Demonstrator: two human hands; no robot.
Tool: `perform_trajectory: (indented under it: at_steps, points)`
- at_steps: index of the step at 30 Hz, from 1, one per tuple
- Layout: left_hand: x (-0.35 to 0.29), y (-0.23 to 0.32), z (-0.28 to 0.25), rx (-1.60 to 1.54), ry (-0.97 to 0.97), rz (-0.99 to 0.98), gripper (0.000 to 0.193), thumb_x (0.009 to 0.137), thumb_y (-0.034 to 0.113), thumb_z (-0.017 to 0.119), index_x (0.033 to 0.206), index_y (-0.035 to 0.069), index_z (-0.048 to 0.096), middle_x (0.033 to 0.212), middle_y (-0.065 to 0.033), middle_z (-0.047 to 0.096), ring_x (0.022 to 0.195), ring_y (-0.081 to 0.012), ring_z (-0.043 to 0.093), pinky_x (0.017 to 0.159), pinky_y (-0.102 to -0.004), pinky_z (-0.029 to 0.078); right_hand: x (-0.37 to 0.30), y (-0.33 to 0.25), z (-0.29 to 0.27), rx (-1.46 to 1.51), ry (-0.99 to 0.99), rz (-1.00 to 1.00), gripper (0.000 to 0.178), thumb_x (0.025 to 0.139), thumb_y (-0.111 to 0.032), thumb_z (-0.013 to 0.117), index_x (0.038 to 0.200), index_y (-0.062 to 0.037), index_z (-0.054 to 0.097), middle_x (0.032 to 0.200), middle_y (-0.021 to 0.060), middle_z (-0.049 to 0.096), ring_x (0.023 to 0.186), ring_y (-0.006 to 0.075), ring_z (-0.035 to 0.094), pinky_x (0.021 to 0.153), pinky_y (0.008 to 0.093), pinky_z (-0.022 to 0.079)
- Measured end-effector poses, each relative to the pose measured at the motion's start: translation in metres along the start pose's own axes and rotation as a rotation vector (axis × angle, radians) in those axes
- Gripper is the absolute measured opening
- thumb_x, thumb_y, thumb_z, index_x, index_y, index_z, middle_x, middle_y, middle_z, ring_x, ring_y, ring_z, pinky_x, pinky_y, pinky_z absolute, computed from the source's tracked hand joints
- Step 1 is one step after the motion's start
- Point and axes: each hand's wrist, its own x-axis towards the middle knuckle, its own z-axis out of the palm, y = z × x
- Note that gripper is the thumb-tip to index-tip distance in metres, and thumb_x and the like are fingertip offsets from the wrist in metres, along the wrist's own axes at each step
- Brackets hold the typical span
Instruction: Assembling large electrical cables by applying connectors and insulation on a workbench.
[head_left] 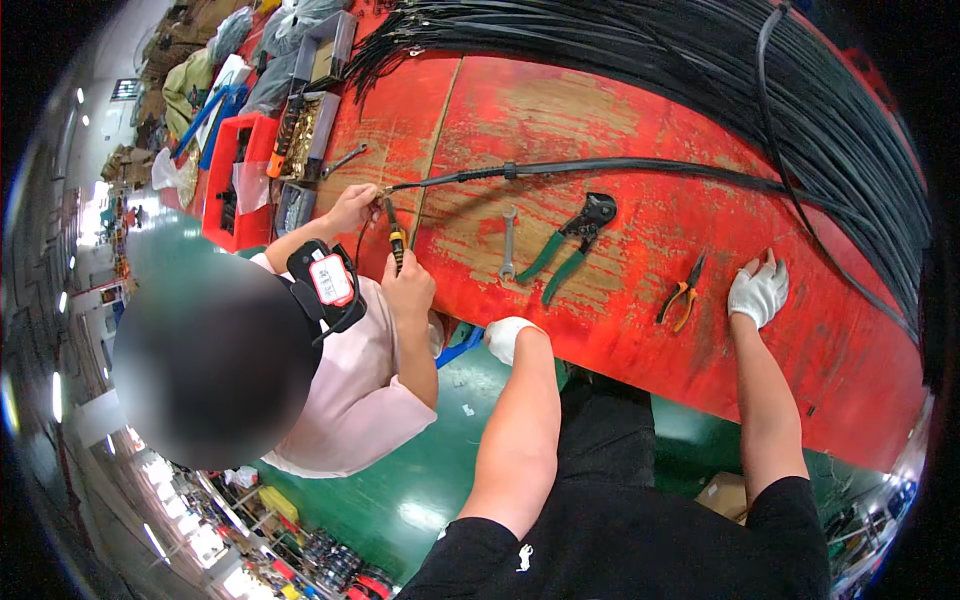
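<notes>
Idle between steps, I judge: the gloved left hand (505, 337) grips the red worn wooden bench (620, 330) edge at centre, the gloved right hand (758, 291) lies flat and empty right of the small orange-handled pliers (682, 296), an easy reach.

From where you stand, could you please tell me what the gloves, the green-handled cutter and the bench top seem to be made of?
The glove on the right hand and the one on the left hand look like white knitted fabric, soft and matte. The green-handled cutter seems to be dark metal at the jaws with green plastic-coated grips. The bench top appears to be red-painted wood: pale worn patches show through.
</notes>
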Motion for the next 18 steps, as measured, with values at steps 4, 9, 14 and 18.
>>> perform_trajectory:
  at_steps: [4, 9, 14, 18]
  points:
    - [0.089, -0.015, 0.072, 0.47, 0.074, 0.145, 0.042, 0.097, 0.029, 0.036, 0.089, 0.006, 0.071, 0.088, -0.0154, 0.075, 0.082, -0.0334, 0.074, 0.075, -0.049, 0.06, -0.004, -0.03, -0.005, 0.055, -0.015, -0.011, 0.041, 0.094, -0.032, 0.056, 0.131, -0.0138, 0.059, 0.141, 0.0191, 0.052, 0.13, 0.0384, 0.047, 0.111, 0.0517, 0.033]
    - [0.102, -0.03, 0.105, 0.513, 0.126, 0.214, 0.041, 0.097, 0.027, 0.036, 0.092, 0.005, 0.07, 0.09, -0.016, 0.075, 0.082, -0.034, 0.074, 0.076, -0.0488, 0.06, -0.005, -0.023, -0.008, 0.035, -0.024, 0.008, 0.041, 0.094, -0.031, 0.056, 0.132, -0.0144, 0.059, 0.141, 0.0187, 0.052, 0.131, 0.0383, 0.047, 0.112, 0.0521, 0.033]
    - [0.137, -0.002, 0.075, 0.465, 0.228, 0.211, 0.04, 0.097, 0.025, 0.036, 0.094, 0.003, 0.069, 0.091, -0.0166, 0.075, 0.082, -0.0346, 0.074, 0.076, -0.0487, 0.06, -0.006, -0.061, -0.015, 0.135, -0.034, -0.027, 0.042, 0.094, -0.031, 0.055, 0.132, -0.0142, 0.059, 0.14, 0.0191, 0.053, 0.13, 0.039, 0.048, 0.111, 0.0526, 0.033]
    - [-0.007, -0.005, -0.009, 0.062, -0.058, 0.071, 0.038, 0.097, 0.025, 0.037, 0.099, 0.002, 0.066, 0.093, -0.0172, 0.074, 0.082, -0.0353, 0.074, 0.075, -0.0496, 0.06, -0.006, 0.005, 0.004, -0.019, 0.009, -0.004, 0.042, 0.094, -0.032, 0.056, 0.132, -0.0141, 0.059, 0.139, 0.0193, 0.053, 0.129, 0.0393, 0.048, 0.111, 0.0524, 0.034]
